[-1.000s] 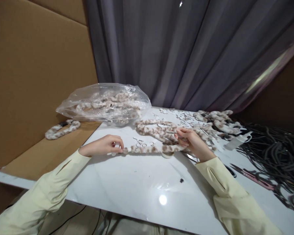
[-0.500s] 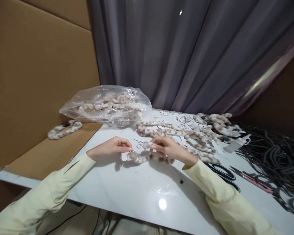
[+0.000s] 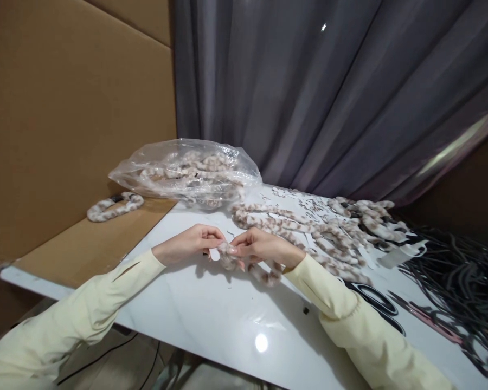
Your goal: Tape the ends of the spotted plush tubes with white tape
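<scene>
A white-and-brown spotted furry strip (image 3: 270, 275) is bent between my two hands, just above the white tabletop (image 3: 211, 309). My left hand (image 3: 197, 239) pinches one end of it, where a small white tab (image 3: 214, 254) sticks out below the fingertips. Close beside it, my right hand (image 3: 264, 245) has thumb and fingers closed on another part of the strip. The fingers hide exactly how the two parts meet.
Behind my hands lie more furry strips (image 3: 268, 219) and a clear plastic bag (image 3: 187, 173) of them. A furry loop (image 3: 114, 207) rests on cardboard at left. Scissors (image 3: 427, 317), a white bottle (image 3: 402, 253) and black cords (image 3: 463, 276) are at right.
My right hand has moved left, bringing its part of the furry strip up against my left hand. The metal pieces between the hands are now mostly covered. The view has shifted slightly.
</scene>
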`<action>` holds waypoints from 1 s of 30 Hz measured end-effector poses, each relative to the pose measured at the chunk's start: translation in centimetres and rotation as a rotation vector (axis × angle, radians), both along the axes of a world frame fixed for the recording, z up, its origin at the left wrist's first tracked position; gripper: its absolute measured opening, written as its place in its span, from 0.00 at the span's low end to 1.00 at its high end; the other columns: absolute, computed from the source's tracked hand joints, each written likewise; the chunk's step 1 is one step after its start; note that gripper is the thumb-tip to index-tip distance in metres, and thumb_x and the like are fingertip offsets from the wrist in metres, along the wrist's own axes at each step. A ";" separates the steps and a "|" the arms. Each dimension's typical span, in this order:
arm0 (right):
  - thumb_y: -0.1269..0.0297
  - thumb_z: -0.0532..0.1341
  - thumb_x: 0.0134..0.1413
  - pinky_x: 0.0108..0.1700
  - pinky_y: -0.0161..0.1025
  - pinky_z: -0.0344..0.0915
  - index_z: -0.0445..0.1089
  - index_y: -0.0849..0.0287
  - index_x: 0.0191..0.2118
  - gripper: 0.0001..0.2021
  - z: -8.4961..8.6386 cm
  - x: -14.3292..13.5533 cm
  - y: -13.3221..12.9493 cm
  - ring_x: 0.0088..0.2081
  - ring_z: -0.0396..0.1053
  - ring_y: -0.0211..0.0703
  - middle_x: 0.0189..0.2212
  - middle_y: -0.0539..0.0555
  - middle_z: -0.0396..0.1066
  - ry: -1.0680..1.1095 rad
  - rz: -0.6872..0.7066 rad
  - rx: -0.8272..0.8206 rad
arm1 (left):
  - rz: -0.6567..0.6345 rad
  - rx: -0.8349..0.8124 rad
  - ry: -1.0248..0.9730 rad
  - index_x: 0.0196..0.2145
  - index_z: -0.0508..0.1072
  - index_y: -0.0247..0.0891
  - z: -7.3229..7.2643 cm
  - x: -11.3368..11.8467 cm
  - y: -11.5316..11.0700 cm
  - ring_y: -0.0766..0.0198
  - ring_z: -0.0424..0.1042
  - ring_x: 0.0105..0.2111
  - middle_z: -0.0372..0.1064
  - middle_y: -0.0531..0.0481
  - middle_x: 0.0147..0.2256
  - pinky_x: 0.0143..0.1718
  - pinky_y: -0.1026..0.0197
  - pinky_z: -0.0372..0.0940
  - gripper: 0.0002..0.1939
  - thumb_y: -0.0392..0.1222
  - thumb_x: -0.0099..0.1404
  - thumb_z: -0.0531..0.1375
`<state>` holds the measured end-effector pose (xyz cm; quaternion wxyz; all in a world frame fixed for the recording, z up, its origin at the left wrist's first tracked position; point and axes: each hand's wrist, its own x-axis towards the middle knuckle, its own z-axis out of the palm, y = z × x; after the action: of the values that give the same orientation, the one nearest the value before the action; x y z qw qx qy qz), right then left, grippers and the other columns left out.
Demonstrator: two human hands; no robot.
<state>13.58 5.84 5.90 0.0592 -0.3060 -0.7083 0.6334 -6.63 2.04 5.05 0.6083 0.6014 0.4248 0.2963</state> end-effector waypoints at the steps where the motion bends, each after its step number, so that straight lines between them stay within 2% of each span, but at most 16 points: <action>1: 0.53 0.62 0.48 0.17 0.30 0.39 0.72 0.65 0.31 0.16 0.0 -0.1 0.2 0.14 0.45 0.26 0.18 0.49 0.67 0.010 0.006 -0.048 | 0.000 -0.005 -0.010 0.30 0.73 0.35 0.0 0.0 0.0 0.70 0.63 0.24 0.66 0.54 0.26 0.25 0.67 0.59 0.09 0.45 0.56 0.61; 4: 0.55 0.64 0.45 0.16 0.30 0.36 0.74 0.65 0.33 0.16 0.0 -0.3 0.5 0.14 0.42 0.24 0.16 0.48 0.67 0.006 -0.030 -0.105 | 0.007 -0.039 -0.043 0.31 0.72 0.35 -0.1 -0.2 0.1 0.70 0.61 0.23 0.64 0.55 0.23 0.24 0.68 0.56 0.09 0.45 0.56 0.61; 6: 0.57 0.65 0.43 0.16 0.30 0.38 0.74 0.65 0.34 0.15 0.1 -0.5 0.4 0.14 0.44 0.25 0.16 0.48 0.66 -0.020 -0.079 -0.085 | -0.011 -0.081 -0.087 0.32 0.70 0.35 -0.3 -0.3 0.2 0.71 0.61 0.22 0.63 0.56 0.22 0.24 0.68 0.55 0.10 0.44 0.57 0.61; 9: 0.63 0.63 0.44 0.19 0.28 0.48 0.73 0.65 0.32 0.11 0.2 -1.0 0.0 0.18 0.57 0.29 0.18 0.49 0.67 -0.061 -0.158 0.139 | -0.040 -0.140 -0.157 0.34 0.68 0.34 -0.8 -0.4 0.5 0.72 0.62 0.22 0.64 0.56 0.23 0.25 0.68 0.54 0.11 0.43 0.56 0.62; 11: 0.66 0.60 0.46 0.22 0.29 0.54 0.72 0.65 0.29 0.07 0.1 -1.4 -0.3 0.21 0.62 0.32 0.19 0.49 0.68 -0.080 -0.192 0.322 | -0.045 -0.155 -0.189 0.36 0.66 0.35 -1.2 -0.4 0.6 0.72 0.62 0.22 0.64 0.56 0.24 0.25 0.68 0.55 0.12 0.42 0.56 0.63; 14: 0.71 0.58 0.45 0.24 0.30 0.52 0.69 0.64 0.27 0.03 -0.2 -2.1 -1.0 0.21 0.60 0.32 0.18 0.48 0.66 -0.104 -0.252 0.505 | -0.070 -0.106 -0.180 0.38 0.64 0.36 -1.6 -0.3 0.7 0.71 0.62 0.22 0.65 0.56 0.23 0.25 0.67 0.53 0.13 0.43 0.57 0.62; 17: 0.72 0.58 0.44 0.25 0.31 0.49 0.67 0.63 0.31 0.04 -0.4 -2.5 -1.5 0.20 0.56 0.33 0.17 0.46 0.63 -0.126 -0.307 0.655 | -0.080 -0.028 -0.116 0.39 0.62 0.37 -1.6 -0.3 0.5 0.70 0.62 0.22 0.65 0.57 0.22 0.25 0.67 0.52 0.12 0.44 0.60 0.59; 20: 0.73 0.57 0.46 0.26 0.31 0.48 0.66 0.61 0.37 0.09 -0.5 -2.7 -1.6 0.19 0.56 0.33 0.16 0.45 0.62 -0.140 -0.324 0.710 | -0.077 0.020 -0.087 0.40 0.61 0.38 -1.3 -0.2 0.3 0.71 0.61 0.23 0.64 0.57 0.25 0.27 0.67 0.54 0.12 0.44 0.61 0.59; 23: 0.74 0.54 0.46 0.24 0.30 0.51 0.66 0.61 0.30 0.05 -0.5 -2.6 -1.1 0.17 0.58 0.34 0.14 0.46 0.62 -0.157 -0.300 0.651 | -0.072 0.057 -0.073 0.39 0.62 0.38 -1.0 0.1 0.2 0.71 0.62 0.24 0.64 0.58 0.25 0.29 0.67 0.56 0.13 0.44 0.60 0.59; 26: 0.72 0.52 0.48 0.21 0.29 0.55 0.65 0.61 0.25 0.07 -0.7 -2.3 -0.5 0.15 0.62 0.34 0.13 0.48 0.65 -0.162 -0.277 0.533 | 0.052 0.077 -0.057 0.40 0.62 0.38 -1.0 0.2 0.4 0.69 0.64 0.25 0.64 0.56 0.24 0.29 0.66 0.58 0.15 0.49 0.60 0.58; 30: 0.69 0.51 0.51 0.21 0.29 0.57 0.66 0.62 0.31 0.08 -0.8 -1.7 -0.1 0.20 0.67 0.36 0.20 0.51 0.71 -0.121 -0.302 0.450 | 0.406 0.290 0.137 0.36 0.64 0.37 -1.2 -0.2 0.7 0.65 0.67 0.27 0.68 0.51 0.27 0.29 0.64 0.62 0.18 0.57 0.63 0.50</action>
<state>11.89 5.73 5.10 0.1770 -0.4244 -0.7799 0.4246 -6.83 2.70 3.85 0.4137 0.6033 0.5301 0.4288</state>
